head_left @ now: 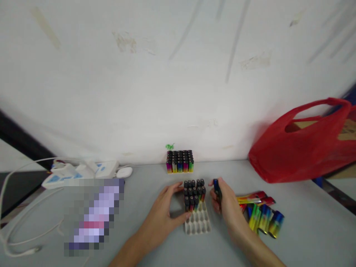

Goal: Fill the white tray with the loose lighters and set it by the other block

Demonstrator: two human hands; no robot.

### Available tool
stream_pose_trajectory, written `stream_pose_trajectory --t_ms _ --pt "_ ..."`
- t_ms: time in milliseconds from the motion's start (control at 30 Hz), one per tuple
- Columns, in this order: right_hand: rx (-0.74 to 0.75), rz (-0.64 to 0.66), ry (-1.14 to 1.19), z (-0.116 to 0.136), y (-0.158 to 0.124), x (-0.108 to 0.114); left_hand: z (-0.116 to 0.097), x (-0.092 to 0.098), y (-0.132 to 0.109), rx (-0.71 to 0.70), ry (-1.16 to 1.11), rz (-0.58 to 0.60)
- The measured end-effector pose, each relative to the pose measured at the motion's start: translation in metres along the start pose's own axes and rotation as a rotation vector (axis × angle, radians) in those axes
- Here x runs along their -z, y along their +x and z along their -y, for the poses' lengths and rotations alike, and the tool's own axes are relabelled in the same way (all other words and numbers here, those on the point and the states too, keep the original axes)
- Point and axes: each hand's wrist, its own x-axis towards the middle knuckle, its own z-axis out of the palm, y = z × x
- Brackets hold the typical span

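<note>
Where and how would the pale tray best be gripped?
Probably hold the tray by its left and right edges, beside the far rows, from both sides. The left hand is spread along the left edge. Black-topped items stand upright in those rows, so the grip should likely stay low and keep it level.

- Tray (198, 223), lower centre: showing off-white.
- Standing pieces (191, 191), lower centre: wearing black tops.
- Held piece (216, 184), right of centre: showing dark blue.
- Block (180, 165), centre: mixing purple, blue, green, yellow.
- Bag (300, 152), right: showing plain red.
</note>
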Motion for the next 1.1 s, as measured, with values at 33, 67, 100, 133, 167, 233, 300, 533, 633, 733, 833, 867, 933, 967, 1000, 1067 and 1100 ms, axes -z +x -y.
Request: stream_pose_trajectory --t_ms 33,67,100,133,167,233,300,533,633,733,833,867,933,967,1000,1067,1100 --pt "0.068 -0.06 -0.035 0.002 -0.002 -0.001 0.0 0.0 0.0 0.0 -0.002 0.003" --pt "0.133 -0.106 -0.073 0.004 -0.004 -0.001 0.0 0.0 0.0 -0.001 -0.002 0.004" --pt "0.187 -0.132 -0.106 0.007 -0.005 -0.002 0.001 0.0 0.0 0.0 -0.002 0.007" --pt "0.226 -0.134 -0.128 0.01 -0.007 -0.002 0.0 0.0 0.0 0.002 -0.002 0.009" --pt "0.251 -0.141 -0.139 0.013 -0.008 -0.002 0.0 0.0 0.0 0.006 -0.003 0.011" --pt "0.277 -0.154 -0.142 0.017 -0.009 -0.002 -0.002 0.001 0.0 0.013 -0.009 0.011" --pt "0.313 -0.176 -0.17 0.02 -0.01 -0.002 -0.003 0.001 0.0 0.012 -0.015 0.004" --pt "0.434 -0.183 -0.324 0.032 -0.015 0.0 0.0 0.0 -0.001 0.002 -0.016 -0.007" --pt "0.514 -0.218 -0.362 0.033 -0.023 -0.001 0.001 0.0 0.0 0.002 -0.007 -0.002" --pt "0.65 -0.137 -0.514 0.029 -0.031 -0.002 0.001 -0.001 0.0 -0.014 -0.01 -0.005" --pt "0.821 -0.013 -0.668 0.023 -0.033 -0.004 0.001 -0.001 0.0 -0.033 -0.018 -0.01" --pt "0.901 0.016 -0.711 0.022 -0.032 -0.004 0.001 -0.001 0.0 -0.035 -0.015 -0.011" --pt "1.062 0.067 -0.804 0.019 -0.029 -0.005 0.001 0.0 0.0 -0.04 -0.006 -0.017" --pt "1.132 0.087 -0.854 0.019 -0.027 -0.006 0.0 0.0 0.0 -0.041 -0.002 -0.017" --pt "1.188 0.097 -0.907 0.018 -0.025 -0.006 0.0 0.0 0.0 -0.041 0.0 -0.014" --pt "1.243 0.091 -1.006 0.017 -0.023 -0.006 -0.001 0.0 0.0 -0.04 -0.003 -0.007" --pt "1.245 0.087 -1.045 0.017 -0.023 -0.005 -0.001 0.0 0.0 -0.037 -0.003 -0.002"
